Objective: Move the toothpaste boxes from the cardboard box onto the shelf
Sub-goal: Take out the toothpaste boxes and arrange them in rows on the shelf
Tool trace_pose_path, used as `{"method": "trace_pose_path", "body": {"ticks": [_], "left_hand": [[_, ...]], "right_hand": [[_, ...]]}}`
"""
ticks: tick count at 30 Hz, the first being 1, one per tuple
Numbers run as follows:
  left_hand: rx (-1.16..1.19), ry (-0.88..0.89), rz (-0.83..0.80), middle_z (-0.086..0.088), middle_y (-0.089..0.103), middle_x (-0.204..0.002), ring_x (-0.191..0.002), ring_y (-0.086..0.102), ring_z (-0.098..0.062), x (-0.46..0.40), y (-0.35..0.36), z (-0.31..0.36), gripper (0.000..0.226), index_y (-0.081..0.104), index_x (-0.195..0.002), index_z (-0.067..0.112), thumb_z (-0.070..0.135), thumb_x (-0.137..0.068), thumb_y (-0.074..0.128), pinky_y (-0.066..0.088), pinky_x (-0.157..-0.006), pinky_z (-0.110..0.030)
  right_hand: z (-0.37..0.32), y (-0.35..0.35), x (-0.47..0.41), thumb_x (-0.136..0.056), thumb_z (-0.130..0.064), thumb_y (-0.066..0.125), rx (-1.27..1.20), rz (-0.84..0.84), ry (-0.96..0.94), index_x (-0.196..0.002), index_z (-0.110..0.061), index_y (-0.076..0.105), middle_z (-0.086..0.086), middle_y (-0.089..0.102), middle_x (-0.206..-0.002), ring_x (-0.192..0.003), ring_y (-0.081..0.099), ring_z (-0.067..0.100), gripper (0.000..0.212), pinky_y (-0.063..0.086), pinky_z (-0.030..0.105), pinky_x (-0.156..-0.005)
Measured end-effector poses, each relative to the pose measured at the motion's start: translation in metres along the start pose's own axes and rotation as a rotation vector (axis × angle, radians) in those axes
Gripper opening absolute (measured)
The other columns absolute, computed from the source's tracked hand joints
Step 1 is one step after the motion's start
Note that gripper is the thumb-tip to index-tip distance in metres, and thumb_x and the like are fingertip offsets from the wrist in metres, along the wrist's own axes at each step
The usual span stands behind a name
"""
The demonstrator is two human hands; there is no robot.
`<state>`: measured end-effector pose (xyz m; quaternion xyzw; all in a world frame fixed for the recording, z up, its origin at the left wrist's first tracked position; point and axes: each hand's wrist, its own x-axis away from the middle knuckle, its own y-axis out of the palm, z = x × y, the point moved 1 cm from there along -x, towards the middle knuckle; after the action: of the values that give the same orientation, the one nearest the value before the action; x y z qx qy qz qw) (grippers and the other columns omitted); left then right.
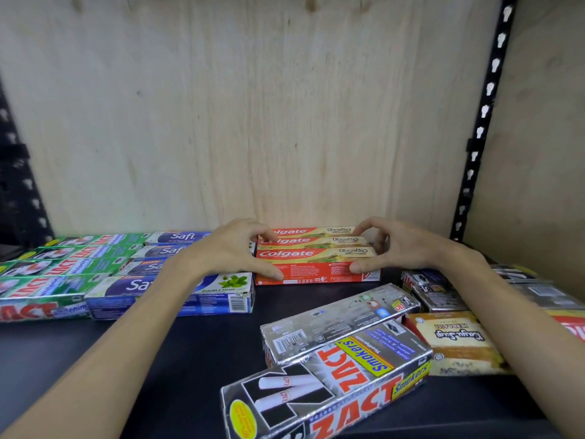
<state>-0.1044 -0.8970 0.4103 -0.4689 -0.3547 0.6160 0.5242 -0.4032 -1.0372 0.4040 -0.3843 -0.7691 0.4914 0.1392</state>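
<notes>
Three red Colgate toothpaste boxes lie side by side on the dark shelf, against the wooden back panel. My left hand grips their left end, thumb on the front face and fingers curled over the top. At the right end my right hand holds them the same way. Green Zact boxes and blue Safi boxes lie in rows to the left. Silver Zact Smokers boxes lie loosely at the front right. The cardboard box is out of view.
A beige Kayu Sugi box lies at the right, with more silver boxes behind it. A black slotted upright stands at the right, another at the far left.
</notes>
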Motion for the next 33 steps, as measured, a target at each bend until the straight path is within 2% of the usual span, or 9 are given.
{"method": "trace_pose_path", "body": {"ticks": [4, 6, 10, 15, 17, 21, 26, 30, 33], "left_hand": [[0.080, -0.022, 0.004, 0.020, 0.056, -0.125, -0.117, 0.055, -0.006, 0.003, -0.003, 0.000, 0.084, 0.059, -0.129, 0.040, 0.076, -0.056, 0.079, 0.047, -0.102, -0.033], [0.098, 0.005, 0.060, 0.023, 0.060, -0.120, -0.115, 0.056, -0.002, 0.004, -0.006, 0.002, 0.079, 0.063, -0.124, 0.041, 0.080, -0.056, 0.076, 0.047, -0.100, -0.031], [0.215, 0.097, 0.224, 0.021, 0.065, -0.115, -0.115, 0.053, 0.001, 0.010, -0.010, 0.018, 0.052, 0.070, -0.114, 0.037, 0.065, -0.072, 0.077, 0.039, -0.090, -0.014], [0.201, 0.223, 0.459, 0.023, 0.067, -0.106, -0.115, 0.051, -0.005, 0.034, -0.005, 0.028, 0.027, 0.072, -0.105, 0.035, 0.053, -0.084, 0.072, 0.040, -0.101, -0.031], [0.215, 0.254, 0.480, 0.021, 0.068, -0.105, -0.114, 0.052, -0.007, 0.050, -0.001, 0.032, 0.021, 0.072, -0.103, 0.034, 0.047, -0.087, 0.073, 0.040, -0.102, -0.030], [0.281, 0.252, 0.529, 0.018, 0.068, -0.107, -0.116, 0.054, -0.008, 0.093, 0.009, 0.036, 0.014, 0.074, -0.100, 0.031, 0.036, -0.087, 0.075, 0.039, -0.102, -0.025], [0.359, 0.189, 0.502, 0.018, 0.069, -0.106, -0.114, 0.056, -0.006, 0.141, 0.018, 0.047, 0.008, 0.073, -0.098, 0.034, 0.033, -0.090, 0.072, 0.041, -0.097, -0.025], [0.467, 0.210, 0.485, 0.013, 0.071, -0.105, -0.103, 0.063, -0.010, 0.168, 0.020, 0.064, 0.010, 0.074, -0.099, 0.030, 0.030, -0.095, 0.065, 0.045, -0.087, -0.020], [0.501, 0.288, 0.448, 0.009, 0.071, -0.111, -0.111, 0.062, -0.014, 0.186, 0.020, 0.078, 0.019, 0.075, -0.102, 0.027, 0.036, -0.101, 0.058, 0.045, -0.088, -0.020]], "right_hand": [[-0.002, -0.003, -0.004, -0.063, -0.078, 0.072, -0.032, 0.117, -0.054, -0.113, -0.042, 0.065, -0.010, 0.062, -0.089, -0.077, 0.058, -0.005, 0.063, 0.042, 0.022, -0.068], [-0.007, -0.006, -0.009, -0.067, -0.082, 0.066, -0.094, 0.189, -0.091, -0.106, -0.037, 0.070, -0.010, 0.061, -0.084, -0.073, 0.055, 0.000, 0.060, 0.040, 0.021, -0.066], [-0.028, -0.016, -0.011, -0.079, -0.074, 0.058, -0.101, 0.263, -0.115, -0.101, -0.028, 0.072, -0.008, 0.067, -0.085, -0.074, 0.056, 0.005, 0.053, 0.041, 0.024, -0.068], [-0.044, -0.009, 0.026, -0.083, -0.072, 0.053, -0.090, 0.209, -0.140, -0.097, -0.027, 0.073, -0.001, 0.072, -0.084, -0.075, 0.059, 0.009, 0.051, 0.047, 0.028, -0.070], [-0.046, -0.002, 0.052, -0.086, -0.069, 0.056, -0.052, 0.251, -0.156, -0.097, -0.029, 0.074, -0.005, 0.072, -0.084, -0.077, 0.063, 0.010, 0.045, 0.050, 0.032, -0.075], [-0.047, 0.008, 0.098, -0.091, -0.059, 0.062, -0.003, 0.290, -0.213, -0.098, -0.031, 0.076, -0.018, 0.074, -0.090, -0.088, 0.066, 0.000, 0.032, 0.052, 0.027, -0.082], [-0.039, 0.006, 0.137, -0.098, -0.048, 0.056, 0.092, 0.357, -0.217, -0.107, -0.032, 0.074, -0.017, 0.071, -0.099, -0.097, 0.061, 0.001, 0.026, 0.050, 0.036, -0.090], [-0.017, 0.002, 0.170, -0.099, -0.050, 0.046, 0.123, 0.393, -0.183, -0.109, -0.035, 0.070, -0.016, 0.070, -0.108, -0.105, 0.061, 0.008, 0.030, 0.049, 0.046, -0.095], [-0.004, 0.003, 0.196, -0.097, -0.055, 0.045, 0.160, 0.388, -0.170, -0.112, -0.037, 0.070, -0.013, 0.066, -0.111, -0.109, 0.060, 0.011, 0.033, 0.048, 0.047, -0.096]]}}
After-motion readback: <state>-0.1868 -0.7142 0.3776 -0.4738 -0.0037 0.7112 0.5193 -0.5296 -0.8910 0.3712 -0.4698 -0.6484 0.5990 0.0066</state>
